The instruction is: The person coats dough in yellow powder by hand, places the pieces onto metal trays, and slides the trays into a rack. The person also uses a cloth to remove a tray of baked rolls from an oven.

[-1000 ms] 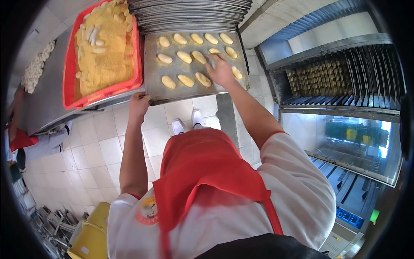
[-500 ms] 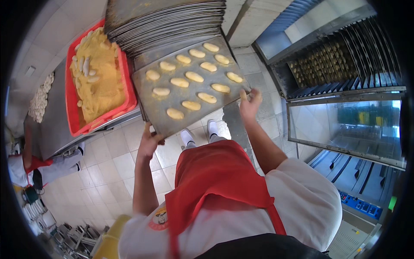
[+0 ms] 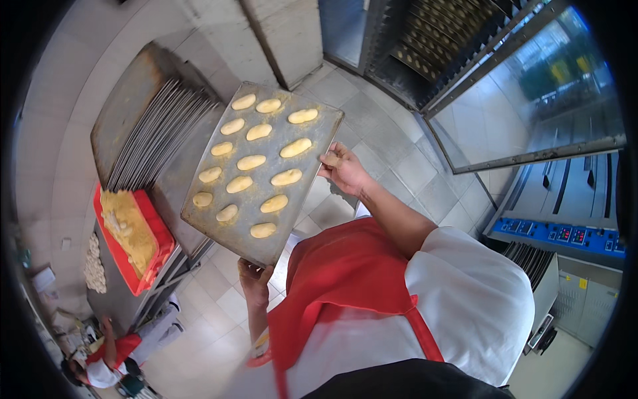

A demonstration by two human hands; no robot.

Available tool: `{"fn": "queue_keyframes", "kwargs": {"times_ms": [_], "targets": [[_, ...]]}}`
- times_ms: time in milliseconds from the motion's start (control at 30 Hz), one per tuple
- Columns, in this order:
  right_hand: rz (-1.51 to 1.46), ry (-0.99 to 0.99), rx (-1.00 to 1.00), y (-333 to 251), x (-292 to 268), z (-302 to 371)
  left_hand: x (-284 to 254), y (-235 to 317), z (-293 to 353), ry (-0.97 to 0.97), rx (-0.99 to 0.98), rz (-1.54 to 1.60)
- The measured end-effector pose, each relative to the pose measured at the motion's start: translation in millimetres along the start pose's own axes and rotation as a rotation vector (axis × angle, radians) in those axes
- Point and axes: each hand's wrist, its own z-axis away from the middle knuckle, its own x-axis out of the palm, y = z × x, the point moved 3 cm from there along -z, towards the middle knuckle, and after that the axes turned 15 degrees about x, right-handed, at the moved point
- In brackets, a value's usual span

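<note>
Between my hands I carry a metal baking tray (image 3: 256, 226), held up off the work table and tilted in view. Rows of pale oval dough pieces (image 3: 250, 161) lie on it, with yellowish crumbs scattered around them. My left hand (image 3: 254, 278) grips the tray's near corner, thumb on top and part of the fingers hidden beneath. At the right edge my right hand (image 3: 342, 166) pinches the rim, its other fingers curled under. Behind the tray's left side leans a stack of dark baking trays (image 3: 159, 130).
A red tub (image 3: 156, 229) of yellow crumbs stands left on the metal table (image 3: 123, 306), beside a heap of dough pieces (image 3: 94, 263). A co-worker (image 3: 109, 359) stands lower left. A tray-filled cabinet (image 3: 438, 36) has its glass door (image 3: 525, 93) open; an oven (image 3: 558, 199) is at right.
The tray has come away from beside the stack as I turn rightward with it in both hands. The stack and red tub now appear farther left, and more of the oven shows.
</note>
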Motion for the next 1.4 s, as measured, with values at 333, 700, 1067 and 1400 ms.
{"fn": "queue_keyframes", "kwargs": {"times_ms": [333, 700, 1067, 1400], "targets": [[0.097, 0.118, 0.01, -165, -153, 91, 203, -11, -124, -0.321, 0.015, -0.325], [-0.384, 0.615, 0.01, -130, -397, -53, 358, -253, -376, -0.619, -0.093, -0.634], [-0.023, 0.843, 0.099, -45, -667, -267, 511, -504, -589, -0.891, -0.014, -0.987], [-0.974, 0.901, 0.081, -46, -772, -381, 656, -639, -740, -1.208, 0.136, -1.084]]}}
